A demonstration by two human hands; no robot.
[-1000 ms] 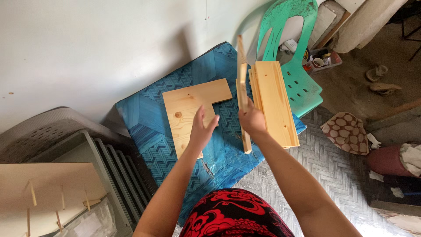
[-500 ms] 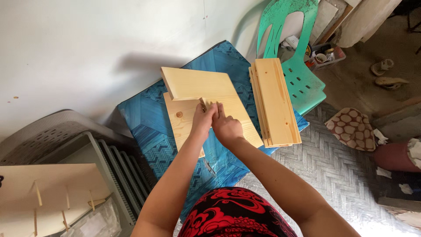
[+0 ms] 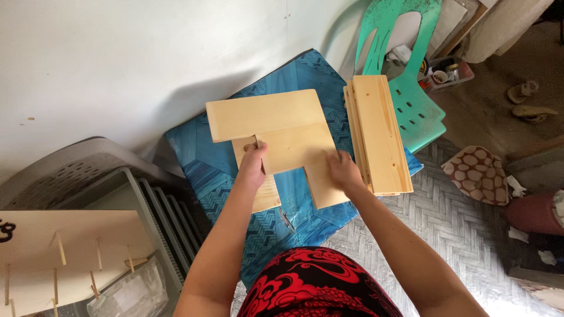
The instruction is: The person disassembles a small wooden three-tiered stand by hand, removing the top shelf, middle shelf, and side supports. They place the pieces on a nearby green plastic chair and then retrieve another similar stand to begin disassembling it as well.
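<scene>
A pale L-shaped wooden panel [image 3: 276, 126] is held flat above a blue patterned table [image 3: 200, 152]. My left hand [image 3: 252, 164] grips the panel at its inner notch. My right hand [image 3: 343, 173] holds its right edge near the lower leg. Beneath it lies a second L-shaped wooden panel [image 3: 265, 196], mostly covered, with only its lower end showing.
A stack of long wooden boards [image 3: 379, 132] lies at the table's right edge, beside a green plastic chair [image 3: 411, 88]. A grey rack [image 3: 147, 217] and a board with wooden dowels [image 3: 64, 252] stand at lower left. A spotted cushion [image 3: 479, 176] lies on the floor.
The panel went from upright on edge in my right hand to flat over the lower panel. My left hand took hold of its notch, and my right hand shifted to its right edge.
</scene>
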